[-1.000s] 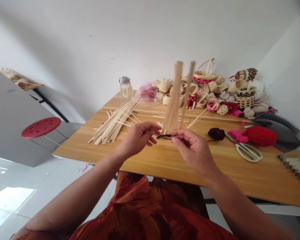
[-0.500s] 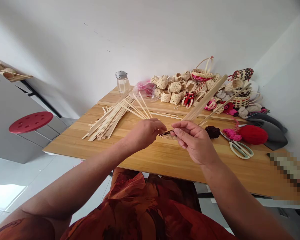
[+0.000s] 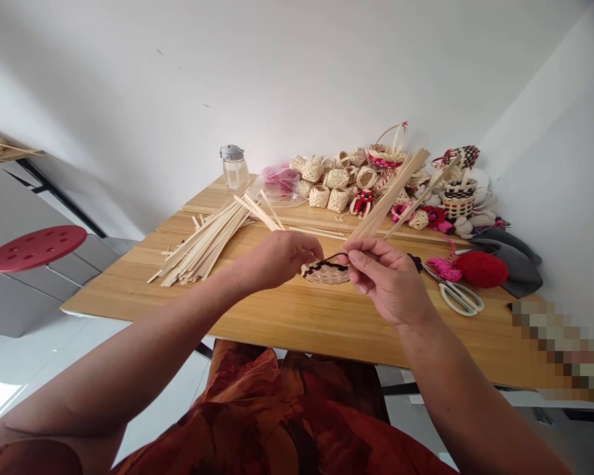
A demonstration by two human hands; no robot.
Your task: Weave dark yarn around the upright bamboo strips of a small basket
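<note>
Between my hands is a small, partly woven basket [image 3: 325, 274] of pale flat strips, with a dark line of yarn along its upper edge. My left hand [image 3: 280, 260] is closed on the basket's left side, fingertips curled behind its edge. A loop of dark yarn [image 3: 337, 256] rises from that edge to my right hand [image 3: 386, 277], whose thumb and forefinger pinch it. Long unwoven strips [image 3: 390, 194] stand up beyond my right hand, and others lean out past my left. My fingers cover both sides of the basket.
Left on the table lies a pile of loose strips [image 3: 202, 247], with a lidded bottle [image 3: 234, 168] behind. Several small woven baskets [image 3: 336, 179] crowd the back. Scissors [image 3: 458, 293] and a red yarn ball [image 3: 482, 269] lie right. A red stool [image 3: 37, 247] stands at the left.
The basket has tipped so that more of its woven side shows. The dark yarn now forms a raised loop between my hands. The whole view has swung slightly to the right.
</note>
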